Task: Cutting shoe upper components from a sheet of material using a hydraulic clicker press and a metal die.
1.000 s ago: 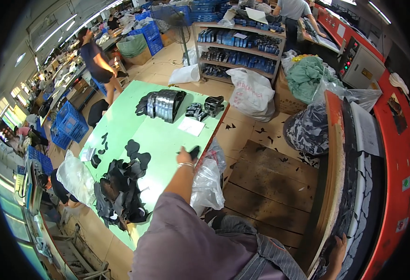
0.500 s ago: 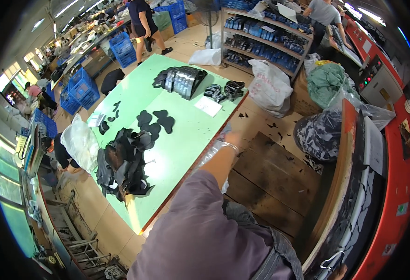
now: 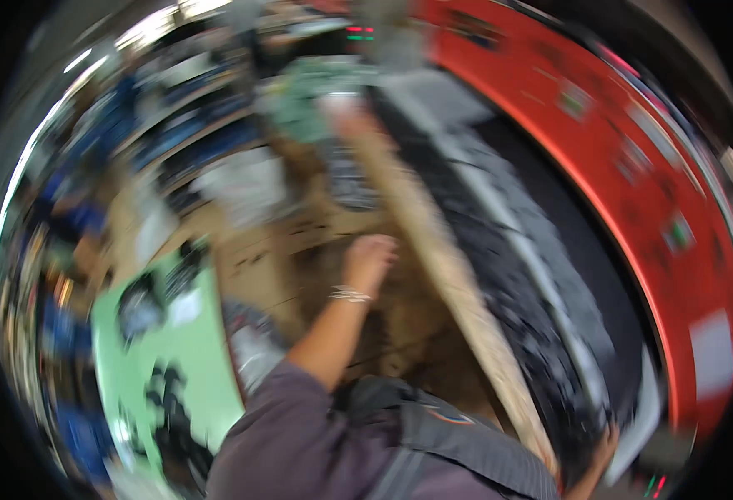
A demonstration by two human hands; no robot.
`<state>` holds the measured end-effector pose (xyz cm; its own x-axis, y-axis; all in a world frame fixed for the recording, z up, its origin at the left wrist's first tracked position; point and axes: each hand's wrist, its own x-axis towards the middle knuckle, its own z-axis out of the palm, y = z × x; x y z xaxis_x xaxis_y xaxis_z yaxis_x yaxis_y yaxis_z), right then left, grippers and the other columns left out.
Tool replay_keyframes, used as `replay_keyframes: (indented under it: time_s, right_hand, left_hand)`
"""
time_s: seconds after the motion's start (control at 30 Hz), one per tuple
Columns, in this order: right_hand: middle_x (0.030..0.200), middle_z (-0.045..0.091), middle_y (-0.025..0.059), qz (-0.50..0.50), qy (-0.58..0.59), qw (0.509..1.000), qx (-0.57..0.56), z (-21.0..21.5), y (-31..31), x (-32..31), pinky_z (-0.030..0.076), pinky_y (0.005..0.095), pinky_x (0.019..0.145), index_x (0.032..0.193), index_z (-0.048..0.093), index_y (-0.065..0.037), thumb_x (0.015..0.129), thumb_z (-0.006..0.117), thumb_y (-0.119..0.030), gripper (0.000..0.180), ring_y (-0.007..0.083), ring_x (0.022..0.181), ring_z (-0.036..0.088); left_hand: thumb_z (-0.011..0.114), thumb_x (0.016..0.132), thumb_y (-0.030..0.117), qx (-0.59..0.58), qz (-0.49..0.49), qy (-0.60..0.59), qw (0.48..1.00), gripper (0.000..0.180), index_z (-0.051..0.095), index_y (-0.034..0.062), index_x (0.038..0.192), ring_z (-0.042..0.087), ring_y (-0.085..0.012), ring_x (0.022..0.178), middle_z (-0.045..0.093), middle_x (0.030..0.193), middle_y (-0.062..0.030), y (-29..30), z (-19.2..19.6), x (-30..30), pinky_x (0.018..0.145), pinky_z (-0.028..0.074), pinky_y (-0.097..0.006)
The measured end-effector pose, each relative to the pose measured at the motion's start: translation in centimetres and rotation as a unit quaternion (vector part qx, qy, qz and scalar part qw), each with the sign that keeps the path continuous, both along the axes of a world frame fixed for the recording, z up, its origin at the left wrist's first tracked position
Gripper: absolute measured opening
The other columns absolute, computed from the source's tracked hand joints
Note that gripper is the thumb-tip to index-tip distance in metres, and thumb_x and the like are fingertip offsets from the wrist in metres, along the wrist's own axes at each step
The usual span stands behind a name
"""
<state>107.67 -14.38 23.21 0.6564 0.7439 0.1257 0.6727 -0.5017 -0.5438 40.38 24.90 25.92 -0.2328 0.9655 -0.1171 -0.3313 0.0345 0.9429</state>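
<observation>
My left hand (image 3: 371, 257), with a pale bracelet on its wrist, hangs over the brown wooden boards (image 3: 391, 325). Its fingers look curled into a loose fist, and no thing shows in it. At the lower right my right hand (image 3: 605, 452) is at the near end of a long machine bed, beside a pale bar (image 3: 533, 271); blur and the picture's angle hide how its fingers lie. Dark sheet material (image 3: 512, 312) with cut outlines covers the bed. A light wooden rail (image 3: 458, 287) runs along the bed's near side, to the right of my left hand.
A red machine body (image 3: 600, 179) stands beyond the bed. At left is a green table (image 3: 191, 346) bearing black cut pieces (image 3: 170, 400). Farther off are shelves (image 3: 191, 137), a white sack (image 3: 246, 183) and a green bundle (image 3: 308, 96). Dark scraps lie on the floor.
My view has swung right, from the green table toward the red machine and its bed. My left hand has moved from beside the table to over the boards; more of my right hand shows.
</observation>
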Motion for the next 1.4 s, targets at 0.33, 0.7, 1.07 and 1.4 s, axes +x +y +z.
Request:
replay_keyframes:
  time_s: [0.33,0.7,1.07,1.4]
  right_hand:
    - [0.079,0.060,0.0112,-0.060,0.002,0.986,0.152,7.8,17.1,-13.9,0.044,0.0361,0.075,0.082,0.063,0.000,0.086,0.064,-0.017,0.017,0.0260,0.081,0.057]
    - [0.083,0.062,0.0162,-0.125,-0.103,0.986,0.048,4.8,27.5,-12.0,0.045,0.0449,0.079,0.083,0.062,-0.003,0.086,0.063,-0.022,0.019,0.0363,0.085,0.057]
    - [0.123,0.058,0.0146,0.029,-0.080,0.996,0.030,4.9,22.0,-10.8,0.040,0.0398,0.096,0.127,0.060,-0.013,0.072,0.079,-0.031,0.060,0.0330,0.112,0.052]
    - [0.117,0.061,0.0120,0.033,-0.112,0.993,0.035,4.6,21.3,-11.4,0.040,0.0381,0.094,0.122,0.061,-0.008,0.068,0.079,-0.019,0.058,0.0298,0.105,0.056]
  left_hand:
    - [0.060,0.091,0.011,0.259,-0.301,0.219,0.891,0.022,0.061,0.0012,0.110,0.062,-0.0146,0.093,0.065,0.100,-0.0060,11.3,3.5,25.1,0.078,0.049,-0.027]
    - [0.070,0.082,0.021,0.456,-0.428,0.398,0.671,0.067,0.040,0.0023,0.139,0.059,-0.0297,0.113,0.065,0.119,-0.0108,3.7,-0.4,38.4,0.104,0.038,-0.040]
    - [0.069,0.082,0.017,0.423,-0.392,0.401,0.712,0.055,0.051,0.0023,0.131,0.059,-0.0255,0.113,0.070,0.109,-0.0057,3.4,0.0,38.7,0.104,0.038,-0.043]
    - [0.071,0.079,0.017,0.403,-0.422,0.365,0.726,0.050,0.055,-0.0004,0.124,0.061,-0.0236,0.110,0.071,0.105,-0.0073,2.6,0.5,38.7,0.103,0.039,-0.043]
